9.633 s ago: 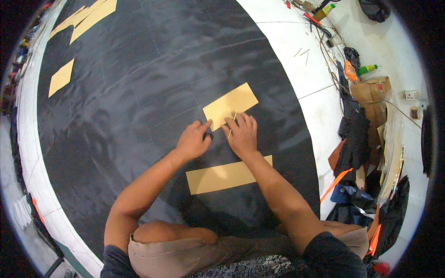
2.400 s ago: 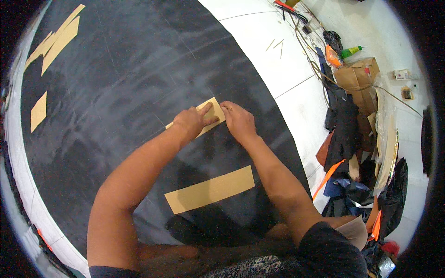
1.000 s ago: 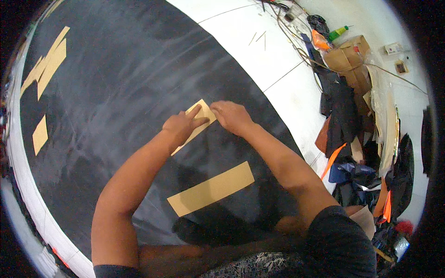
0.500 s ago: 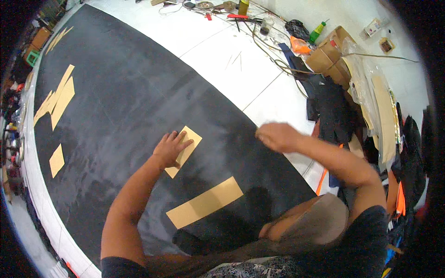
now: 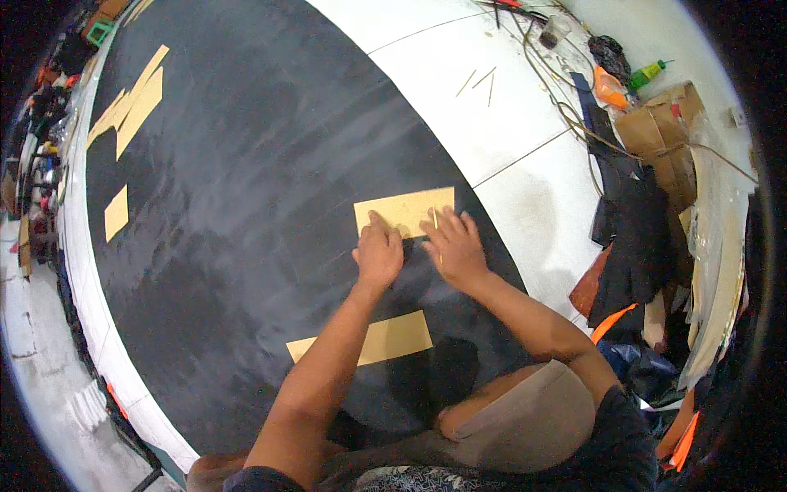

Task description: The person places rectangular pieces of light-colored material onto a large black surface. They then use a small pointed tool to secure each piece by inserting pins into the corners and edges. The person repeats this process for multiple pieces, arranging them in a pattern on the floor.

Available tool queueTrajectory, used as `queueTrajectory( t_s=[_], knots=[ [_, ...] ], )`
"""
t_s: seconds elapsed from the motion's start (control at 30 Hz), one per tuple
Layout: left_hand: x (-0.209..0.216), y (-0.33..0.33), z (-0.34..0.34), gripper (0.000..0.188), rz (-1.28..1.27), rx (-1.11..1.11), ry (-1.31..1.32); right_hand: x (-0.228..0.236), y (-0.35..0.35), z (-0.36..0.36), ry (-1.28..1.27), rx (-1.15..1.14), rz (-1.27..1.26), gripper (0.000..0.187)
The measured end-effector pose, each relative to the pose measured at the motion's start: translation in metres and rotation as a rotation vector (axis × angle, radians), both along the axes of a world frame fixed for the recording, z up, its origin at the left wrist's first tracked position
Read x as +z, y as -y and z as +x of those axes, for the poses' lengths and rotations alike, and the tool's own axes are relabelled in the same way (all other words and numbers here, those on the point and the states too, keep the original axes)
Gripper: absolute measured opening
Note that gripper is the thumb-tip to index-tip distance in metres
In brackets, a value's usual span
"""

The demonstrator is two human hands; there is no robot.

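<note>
A tan rectangular card piece [image 5: 397, 205] lies on a large black sheet [image 5: 246, 246], close to the sheet's right edge. My left hand [image 5: 379, 252] presses its left part, fingers stretched out and the index finger pointing forward. At its lower right, my right hand [image 5: 456, 250] holds a thin yellowish stick [image 5: 436, 220] between the fingers, with fingertips touching the card. Nearer my body is a second, longer tan card strip [image 5: 398, 338], partly covered by my left forearm.
More tan card pieces [image 5: 141, 107] lie at the sheet's far left, with a single one [image 5: 116, 215] below them. Thin sticks [image 5: 484, 82] rest on the white tiled floor [image 5: 525, 197]. To the right are cables, black fabric [image 5: 639, 230], a cardboard box [image 5: 662, 135] and a green bottle [image 5: 648, 75].
The card under my left hand has shifted right and turned nearly level. My right hand has come down from its raised, closed pose onto the card. The view has also shifted.
</note>
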State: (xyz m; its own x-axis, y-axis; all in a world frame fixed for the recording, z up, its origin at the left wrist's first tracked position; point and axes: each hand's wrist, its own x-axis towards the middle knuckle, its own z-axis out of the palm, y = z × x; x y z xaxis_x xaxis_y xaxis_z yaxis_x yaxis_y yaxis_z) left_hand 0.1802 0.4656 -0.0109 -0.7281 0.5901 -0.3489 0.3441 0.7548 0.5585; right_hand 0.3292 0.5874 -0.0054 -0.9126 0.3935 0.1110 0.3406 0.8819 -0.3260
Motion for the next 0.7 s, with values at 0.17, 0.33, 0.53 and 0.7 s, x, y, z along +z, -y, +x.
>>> queueTrajectory(
  t_s=[0.17, 0.33, 0.53, 0.7],
  knots=[
    [0.012, -0.012, 0.004, 0.053, -0.029, -0.045, 0.015, -0.018, -0.038, -0.007, -0.039, -0.094, 0.141, 0.039],
    [0.015, 0.011, -0.024, 0.042, 0.064, -0.189, -0.343, -0.015, -0.042, -0.033, -0.079, -0.169, 0.068, 0.037],
    [0.006, 0.021, -0.04, 0.049, 0.098, -0.147, -0.454, -0.023, -0.042, -0.045, -0.072, -0.214, 0.095, 0.038],
    [0.002, 0.019, -0.051, 0.049, 0.147, -0.136, -0.471, -0.023, -0.044, -0.05, -0.103, -0.221, 0.096, 0.037]
  ],
)
